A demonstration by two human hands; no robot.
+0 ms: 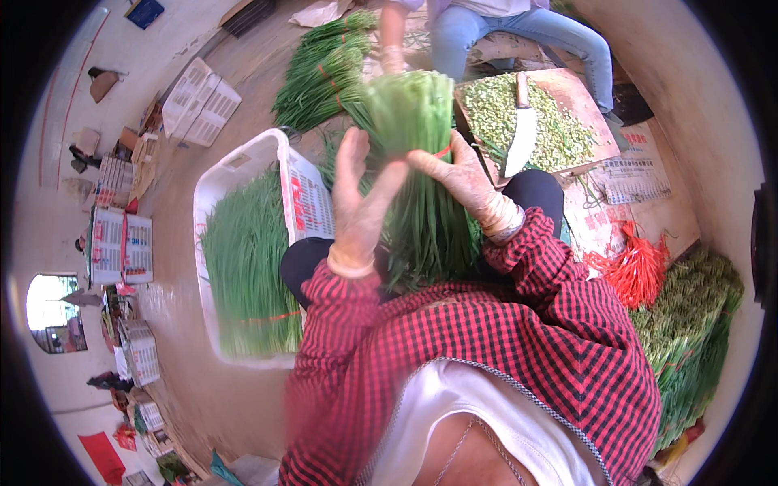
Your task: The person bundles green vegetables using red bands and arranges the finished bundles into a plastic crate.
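An upright bundle of green garlic chives [408, 109] stands between my knees, its pale cut ends on top. A red tie [442, 152] circles it near the middle. My right hand [477, 185], in a pale thin glove, grips the bundle's right side at the tie, one digit lying across the front. On the left, my gloved left hand [355, 206] has its thumb and fingers spread wide. Its thumb tip reaches the bundle's front near my right hand; the fingers stand off to the side. Loose leaves hang down below the tie. Motion blurs the bundle's top.
A white plastic crate [209, 322] of chives stands left. Tied bundles [331, 73] lie ahead, near another person's gloved hand [392, 59]. A cleaver [521, 136] rests on a board [598, 115] with chopped stems. Red ties [638, 267] and stacked bundles [693, 328] are right.
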